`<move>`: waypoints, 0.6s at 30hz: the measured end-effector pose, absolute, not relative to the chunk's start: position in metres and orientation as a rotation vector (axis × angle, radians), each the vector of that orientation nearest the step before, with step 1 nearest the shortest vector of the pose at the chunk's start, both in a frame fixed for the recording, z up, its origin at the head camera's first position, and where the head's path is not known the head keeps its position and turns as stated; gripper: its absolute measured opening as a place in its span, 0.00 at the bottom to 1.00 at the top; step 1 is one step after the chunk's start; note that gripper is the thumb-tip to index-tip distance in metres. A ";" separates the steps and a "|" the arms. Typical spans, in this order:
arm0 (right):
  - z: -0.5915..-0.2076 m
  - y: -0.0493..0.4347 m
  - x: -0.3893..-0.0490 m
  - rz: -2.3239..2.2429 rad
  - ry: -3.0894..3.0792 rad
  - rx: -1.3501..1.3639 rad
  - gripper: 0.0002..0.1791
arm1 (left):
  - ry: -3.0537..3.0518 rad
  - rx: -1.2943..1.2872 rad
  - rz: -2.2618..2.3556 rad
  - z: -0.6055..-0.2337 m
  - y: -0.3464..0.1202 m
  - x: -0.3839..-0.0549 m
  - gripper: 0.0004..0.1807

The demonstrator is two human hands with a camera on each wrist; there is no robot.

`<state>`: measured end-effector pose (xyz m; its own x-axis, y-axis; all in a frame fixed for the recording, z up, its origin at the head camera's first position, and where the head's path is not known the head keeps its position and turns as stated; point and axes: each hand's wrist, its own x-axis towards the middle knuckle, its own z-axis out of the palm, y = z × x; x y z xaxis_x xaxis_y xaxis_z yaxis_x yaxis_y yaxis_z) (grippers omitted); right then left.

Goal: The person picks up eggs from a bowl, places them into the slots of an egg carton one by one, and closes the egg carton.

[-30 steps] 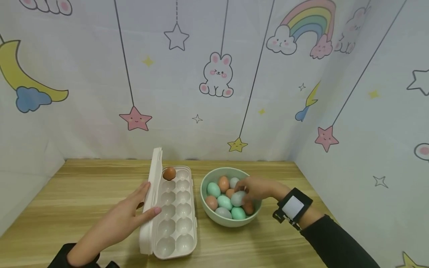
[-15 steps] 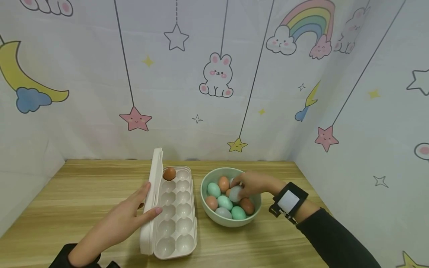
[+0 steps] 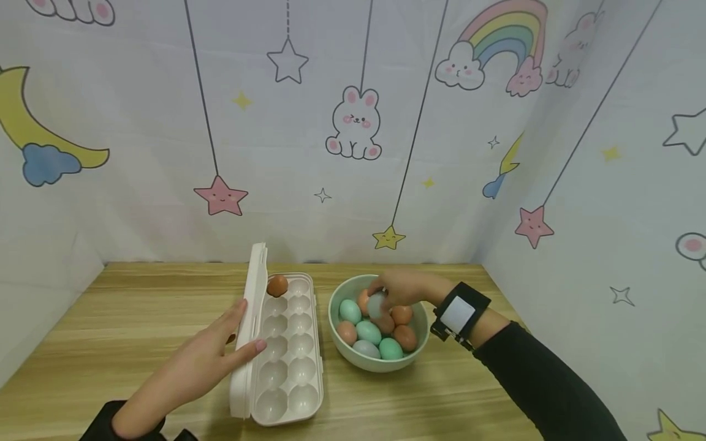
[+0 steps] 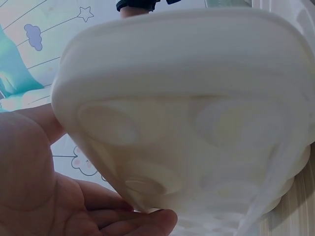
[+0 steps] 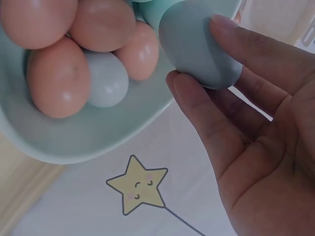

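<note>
My left hand [image 3: 204, 358] holds the raised lid [image 3: 248, 349] of a white plastic egg carton, thumb over its near edge and fingers along the outer side. In the left wrist view the fingertips [image 4: 167, 219] lie against the lid's edge [image 4: 187, 54]. One brown egg [image 3: 277, 286] sits in the carton's far left cup; the other cups [image 3: 302, 370] are bare. Above the green bowl [image 3: 380, 365], my right hand [image 3: 405, 288] pinches a grey-blue egg [image 5: 197, 46] between thumb and fingers. Brown, green and grey eggs [image 3: 368, 332] fill the bowl below it.
The bowl stands just right of the carton on a wood-grain table [image 3: 165, 288]. Behind and to the right hang white cloth walls [image 3: 309, 141] printed with stars and rabbits.
My right hand has lifted the grey-blue egg and shifted it leftward and toward the bowl's far side, uncovering brown eggs at the right. The left hand stays on the lid.
</note>
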<state>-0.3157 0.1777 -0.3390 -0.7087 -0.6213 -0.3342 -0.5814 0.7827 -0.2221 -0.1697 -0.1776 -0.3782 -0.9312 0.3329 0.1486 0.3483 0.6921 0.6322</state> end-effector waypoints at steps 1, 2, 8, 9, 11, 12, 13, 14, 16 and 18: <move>-0.338 0.175 -0.317 -0.123 2.582 -0.920 0.23 | -2.869 -0.579 -1.081 -0.378 -0.178 -0.170 0.50; -0.336 0.172 -0.318 -0.101 2.586 -0.931 0.23 | -2.869 -0.580 -1.079 -0.378 -0.178 -0.169 0.50; -0.326 0.155 -0.322 -0.077 2.591 -0.953 0.23 | -2.861 -0.583 -1.090 -0.378 -0.178 -0.168 0.49; -0.325 0.153 -0.323 -0.071 2.596 -0.962 0.23 | -2.862 -0.583 -1.093 -0.378 -0.177 -0.168 0.49; -0.322 0.147 -0.325 -0.054 2.609 -0.968 0.23 | -2.864 -0.583 -1.094 -0.378 -0.177 -0.168 0.50; -0.322 0.145 -0.326 -0.039 2.615 -0.976 0.22 | -2.864 -0.582 -1.095 -0.378 -0.176 -0.168 0.50; -0.321 0.142 -0.327 -0.027 2.622 -0.981 0.22 | -2.863 -0.581 -1.095 -0.378 -0.176 -0.168 0.50; -0.320 0.139 -0.328 -0.014 2.629 -0.980 0.22 | -2.861 -0.580 -1.095 -0.378 -0.176 -0.167 0.50; -0.317 0.133 -0.330 -0.001 2.632 -0.974 0.22 | -2.859 -0.576 -1.093 -0.378 -0.175 -0.167 0.51; -0.315 0.126 -0.331 0.012 2.632 -0.981 0.21 | -2.854 -0.574 -1.088 -0.378 -0.175 -0.167 0.51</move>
